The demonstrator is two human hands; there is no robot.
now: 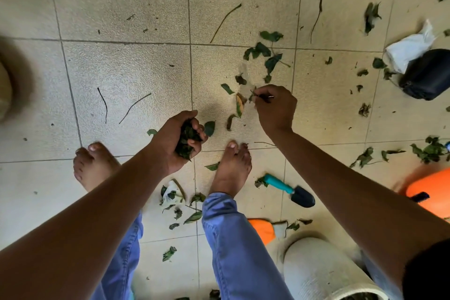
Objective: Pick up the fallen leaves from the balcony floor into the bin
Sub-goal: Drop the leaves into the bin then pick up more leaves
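Note:
My left hand grips a dark green bunch of leaves above the tiled floor, between my bare feet. My right hand pinches a small leaf with a thin stem just above the floor. Loose green leaves lie scattered ahead of my right hand, and a yellowish leaf lies right beside its fingers. More leaves sit at the right. A white cylindrical bin shows at the lower right, partly behind my right forearm.
A teal-handled trowel lies by my right foot. A black bag with white plastic sits at the right. Orange objects are at the right edge. Long twigs lie on the tiles. More leaves lie between my legs.

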